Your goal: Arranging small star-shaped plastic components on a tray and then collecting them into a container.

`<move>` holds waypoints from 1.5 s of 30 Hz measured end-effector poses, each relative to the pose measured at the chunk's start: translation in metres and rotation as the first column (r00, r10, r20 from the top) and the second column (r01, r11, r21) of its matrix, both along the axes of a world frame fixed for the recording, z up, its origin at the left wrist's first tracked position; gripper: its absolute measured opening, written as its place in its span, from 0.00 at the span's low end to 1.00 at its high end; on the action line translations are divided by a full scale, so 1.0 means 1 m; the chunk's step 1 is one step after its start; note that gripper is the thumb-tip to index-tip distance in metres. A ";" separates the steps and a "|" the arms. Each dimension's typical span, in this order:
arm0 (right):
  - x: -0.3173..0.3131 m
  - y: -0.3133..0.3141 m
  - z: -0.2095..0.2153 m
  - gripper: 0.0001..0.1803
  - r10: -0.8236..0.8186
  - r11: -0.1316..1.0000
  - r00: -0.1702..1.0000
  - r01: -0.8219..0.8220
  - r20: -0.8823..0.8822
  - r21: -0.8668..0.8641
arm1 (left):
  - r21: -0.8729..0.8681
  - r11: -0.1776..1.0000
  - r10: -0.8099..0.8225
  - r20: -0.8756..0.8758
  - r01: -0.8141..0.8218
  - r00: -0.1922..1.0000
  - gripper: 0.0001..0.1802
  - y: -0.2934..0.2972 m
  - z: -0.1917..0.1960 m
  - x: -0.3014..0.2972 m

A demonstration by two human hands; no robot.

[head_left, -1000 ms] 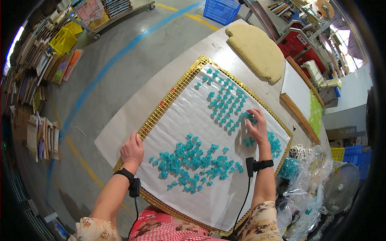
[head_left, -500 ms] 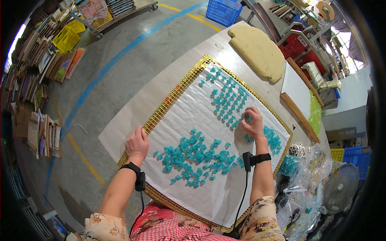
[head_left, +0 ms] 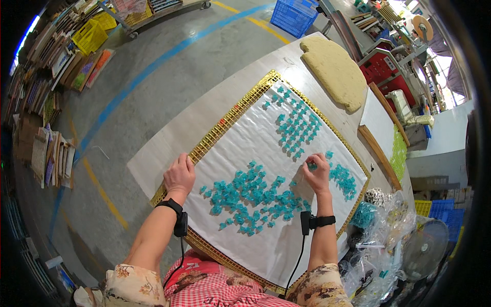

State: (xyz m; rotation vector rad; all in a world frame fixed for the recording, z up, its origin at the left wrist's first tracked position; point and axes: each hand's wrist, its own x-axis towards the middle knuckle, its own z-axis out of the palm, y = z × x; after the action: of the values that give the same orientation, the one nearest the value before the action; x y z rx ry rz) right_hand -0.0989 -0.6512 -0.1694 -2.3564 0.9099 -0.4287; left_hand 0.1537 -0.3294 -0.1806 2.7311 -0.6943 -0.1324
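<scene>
A white sheet lies inside a gold lattice-edged frame on the table. My left hand is closed around the frame's left edge. Over the sheet, my right hand is pinched, with a teal flower-like piece showing at its fingertips. Just beyond it, more teal pieces stand in fairly even rows. A loose pile of teal pieces spreads over the nearer middle of the sheet, and a smaller cluster lies to the right of my right hand.
A pale yellow slab rests on the table's far side. A wood-edged panel sits at the right, near clear plastic bags and a round fan-like guard. A blue crate stands on the floor; stacked boards line the left.
My right hand has moved slightly nearer and left, uncovering a few teal pieces to its right. My left hand stays on the frame's edge. The whole view has shifted a little.
</scene>
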 end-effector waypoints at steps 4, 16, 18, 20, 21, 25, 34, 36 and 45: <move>0.011 0.009 0.001 0.16 -0.001 0.995 0.988 0.015 0.153 -0.094 | 0.048 0.999 0.009 -0.046 -0.007 0.999 0.10 0.001 0.000 -0.001; 0.028 0.017 0.002 0.17 0.014 0.995 0.996 -0.005 0.093 -0.095 | -0.023 1.000 -0.007 0.001 0.007 1.000 0.09 0.002 -0.003 0.001; 0.039 0.018 0.000 0.16 0.024 0.964 0.996 0.001 0.091 -0.266 | -0.014 1.000 -0.011 0.004 0.011 1.000 0.09 0.001 -0.001 0.000; 0.047 0.018 -0.001 0.17 -0.002 0.971 0.998 0.015 0.055 -0.238 | -0.005 1.000 -0.014 0.011 0.014 1.000 0.09 0.001 0.001 0.001; 0.050 0.018 -0.002 0.18 -0.002 0.978 0.999 0.011 0.042 -0.209 | -0.002 1.000 -0.008 -0.001 0.008 1.000 0.08 0.001 0.001 0.000; 0.048 0.018 0.001 0.18 0.078 0.987 0.993 -0.063 0.094 -0.149 | 0.015 1.000 -0.008 -0.017 0.009 1.000 0.08 0.001 -0.001 0.000; 0.082 0.034 -0.011 0.15 0.035 0.908 0.999 -0.019 0.029 -0.419 | 0.018 1.000 -0.016 0.005 0.016 1.000 0.09 0.000 0.000 0.000; 0.083 0.034 -0.014 0.14 0.041 0.912 0.996 -0.008 0.073 -0.410 | -0.006 1.000 -0.019 0.020 0.019 1.000 0.09 -0.001 0.002 0.000; 0.024 0.030 0.018 0.17 0.179 0.977 0.981 -0.186 0.072 0.107 | -0.005 1.000 -0.005 -0.020 0.005 1.000 0.11 0.000 -0.002 0.001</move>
State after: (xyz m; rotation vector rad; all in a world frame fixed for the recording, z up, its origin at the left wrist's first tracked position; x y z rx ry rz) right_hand -0.0754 -0.6214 -0.1511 -2.2846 0.6635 -0.3640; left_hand 0.1546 -0.3295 -0.1826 2.7193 -0.6951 -0.1585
